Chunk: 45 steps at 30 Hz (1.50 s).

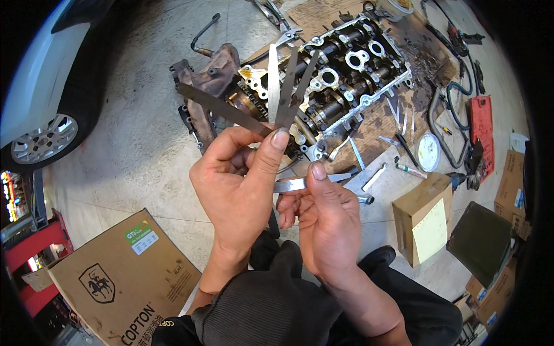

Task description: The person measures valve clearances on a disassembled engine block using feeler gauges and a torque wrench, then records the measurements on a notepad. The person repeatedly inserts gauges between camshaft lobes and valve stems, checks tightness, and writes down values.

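My left hand is closed, thumb pressed on several long thin feeler gauge blades. They fan out upward and to the left from between the thumb and fingers. Just below and to the right, my right hand pinches a shiny metal feeler gauge strip under its thumb, its narrow end pointing right. Both hands are raised in front of an engine cylinder head with exposed camshafts. The cylinder head lies on cardboard, and the blades cover part of its left side.
A rusty manifold sits left of the cylinder head, pliers behind. Loose strips, a marker and a round white lid lie at right. Cartons flank me; a car wheel stands at far left.
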Motion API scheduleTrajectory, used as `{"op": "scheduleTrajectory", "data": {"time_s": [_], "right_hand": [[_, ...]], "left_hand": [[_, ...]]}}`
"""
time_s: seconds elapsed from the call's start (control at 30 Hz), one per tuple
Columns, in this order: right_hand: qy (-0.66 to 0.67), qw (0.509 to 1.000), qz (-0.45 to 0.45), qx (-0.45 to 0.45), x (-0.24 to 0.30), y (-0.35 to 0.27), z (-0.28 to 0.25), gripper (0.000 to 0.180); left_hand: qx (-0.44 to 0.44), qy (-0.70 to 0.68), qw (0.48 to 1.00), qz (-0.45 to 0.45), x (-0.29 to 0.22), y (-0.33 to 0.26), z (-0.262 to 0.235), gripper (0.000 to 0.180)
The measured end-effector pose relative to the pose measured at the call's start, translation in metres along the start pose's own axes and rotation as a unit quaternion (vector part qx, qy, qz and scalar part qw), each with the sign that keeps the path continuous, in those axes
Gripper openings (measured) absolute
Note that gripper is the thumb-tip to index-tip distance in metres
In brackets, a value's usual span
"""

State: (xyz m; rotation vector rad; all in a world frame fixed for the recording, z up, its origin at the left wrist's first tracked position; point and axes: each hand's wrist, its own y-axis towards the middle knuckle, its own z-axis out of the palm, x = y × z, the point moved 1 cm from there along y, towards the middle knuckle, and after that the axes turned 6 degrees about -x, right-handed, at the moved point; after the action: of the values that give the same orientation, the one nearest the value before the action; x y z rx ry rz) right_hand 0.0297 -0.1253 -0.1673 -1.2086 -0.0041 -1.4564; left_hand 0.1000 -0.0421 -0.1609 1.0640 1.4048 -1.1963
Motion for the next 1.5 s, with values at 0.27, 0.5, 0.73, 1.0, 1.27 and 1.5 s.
{"op": "scheduleTrajectory", "data": {"time_s": [0.27, 0.5, 0.73, 1.0, 1.27, 1.5], "right_hand": [[-0.192, 0.936, -0.292, -0.035, -0.004, 0.010, -0.009, 0.012], [-0.167, 0.953, -0.250, -0.027, 0.007, 0.025, -0.066, 0.021], [-0.718, 0.588, -0.255, -0.273, 0.062, 0.158, -0.277, 0.021], [-0.725, 0.592, -0.285, -0.207, 0.068, 0.168, -0.293, 0.021], [-0.790, 0.525, -0.278, -0.150, 0.072, 0.171, -0.278, 0.018], [-0.478, 0.841, -0.199, -0.157, 0.058, 0.166, -0.274, 0.018]], "left_hand": [[0.005, -0.011, 1.000, 0.006, 0.028, -0.006, 0.005, 0.010], [-0.005, 0.011, 1.000, 0.017, 0.053, -0.004, 0.004, 0.010], [0.029, 0.031, 0.999, 0.015, 0.054, -0.006, -0.005, 0.016], [0.037, 0.017, 0.999, -0.006, 0.057, -0.013, -0.008, 0.012], [0.060, 0.006, 0.997, -0.040, 0.054, -0.016, -0.002, 0.012], [0.072, -0.019, 0.995, -0.064, 0.060, -0.018, -0.002, 0.012]]}}
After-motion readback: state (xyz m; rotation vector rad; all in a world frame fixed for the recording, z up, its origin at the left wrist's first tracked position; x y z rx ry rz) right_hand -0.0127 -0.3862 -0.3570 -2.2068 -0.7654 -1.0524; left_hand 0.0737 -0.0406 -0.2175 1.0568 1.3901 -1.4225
